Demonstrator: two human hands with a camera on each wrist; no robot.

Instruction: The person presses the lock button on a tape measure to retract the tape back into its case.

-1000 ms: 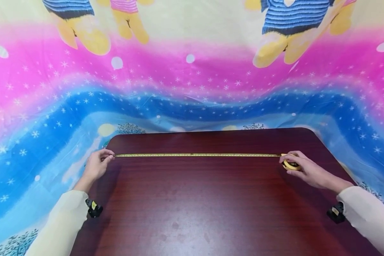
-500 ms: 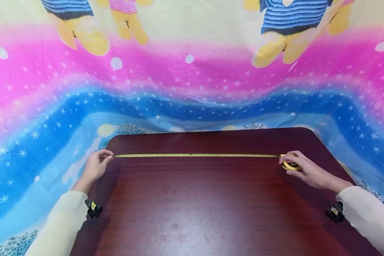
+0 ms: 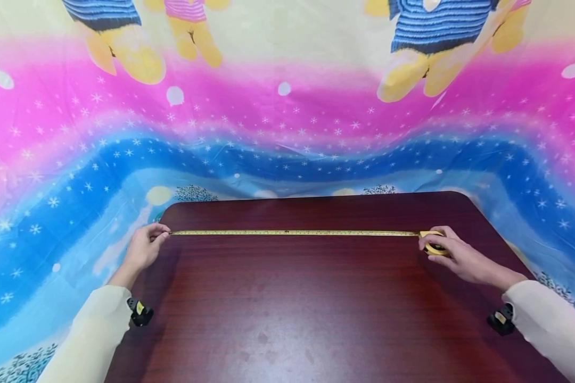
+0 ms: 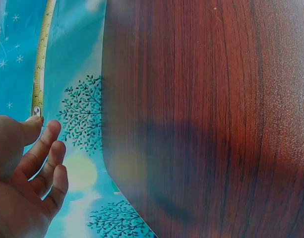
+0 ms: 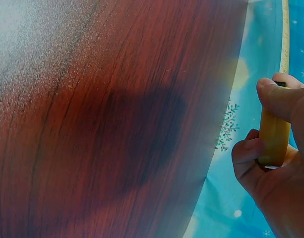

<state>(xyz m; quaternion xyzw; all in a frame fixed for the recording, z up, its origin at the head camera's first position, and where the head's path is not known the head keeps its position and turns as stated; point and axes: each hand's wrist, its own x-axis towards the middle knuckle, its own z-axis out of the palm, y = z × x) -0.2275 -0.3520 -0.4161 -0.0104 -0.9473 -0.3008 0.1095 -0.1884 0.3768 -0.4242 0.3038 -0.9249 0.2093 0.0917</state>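
A yellow tape measure blade (image 3: 287, 232) stretches straight from one hand to the other above the far part of the table. My left hand (image 3: 145, 247) pinches its metal end hook (image 4: 37, 111) between thumb and index finger, the other fingers loosely bent. The yellow tape measure case (image 5: 274, 134) sits in my right hand (image 3: 460, 259), thumb on one side and fingers curled round it. In the head view the fingers partly cover the case and its dark round label. Both wrist views show the blade running away from the hands, off the table surface.
The dark red-brown wooden table (image 3: 287, 298) has rounded far corners. A patterned cloth (image 3: 287, 117) in pink, blue and cream hangs behind and around it. Small black cameras (image 3: 140, 312) sit at both wrists by the pale sleeves (image 3: 93, 324).
Both hands and the stretched blade stay almost in place. The tape measure case has turned very slightly in my right hand.
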